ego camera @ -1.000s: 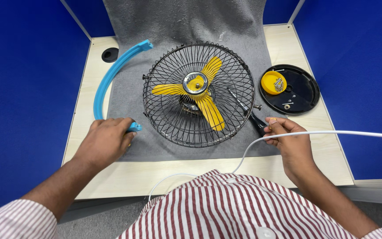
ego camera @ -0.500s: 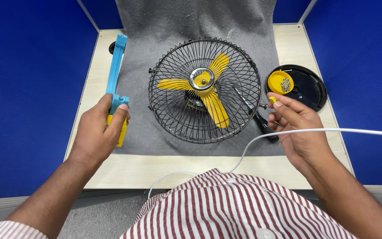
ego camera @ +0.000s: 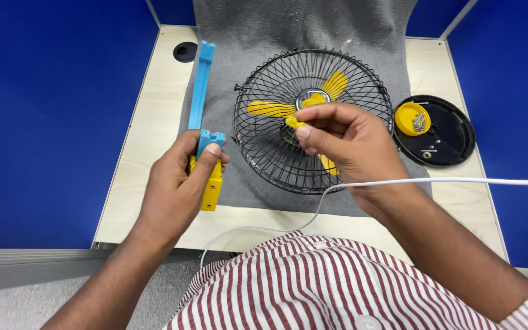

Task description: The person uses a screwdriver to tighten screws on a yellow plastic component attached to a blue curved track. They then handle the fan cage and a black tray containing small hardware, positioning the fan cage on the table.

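A grey mat (ego camera: 264,30) covers the middle of the wooden table (ego camera: 154,122). On it lies a round black wire fan cage (ego camera: 258,146) with yellow blades (ego camera: 264,109) inside. A black round cover (ego camera: 450,137) sits to its right, with a yellow cap (ego camera: 412,118) in it. The left hand (ego camera: 178,183) grips a blue and yellow tool (ego camera: 206,143). The right hand (ego camera: 346,143) is over the cage, with its fingers pinched shut on a small yellow piece (ego camera: 293,123).

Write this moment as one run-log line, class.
left hand: holds blue and yellow tool | right hand: pinches small yellow piece over fan | black dish: right of fan
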